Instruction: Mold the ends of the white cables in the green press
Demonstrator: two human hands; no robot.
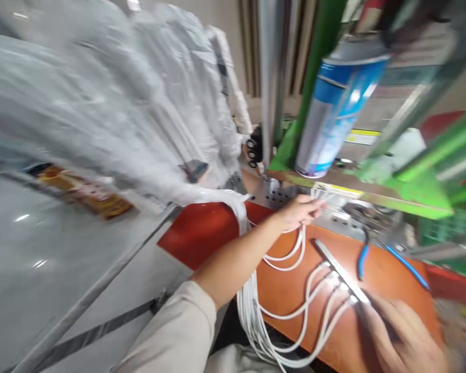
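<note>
The left hand (302, 211) pinches white cables (302, 243), probably light and flexible, best held near tips; blurred right hand's (406, 331) grip I cannot tell.

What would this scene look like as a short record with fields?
Left hand: closed on white cables
Right hand: blurred, at near end of metal bar; hold unclear
Bar connections: white cables meet one side
Orange tabletop: beneath the bar
Blue-handled tool: right of the bar
Blue-and-white can: beside green post
</note>
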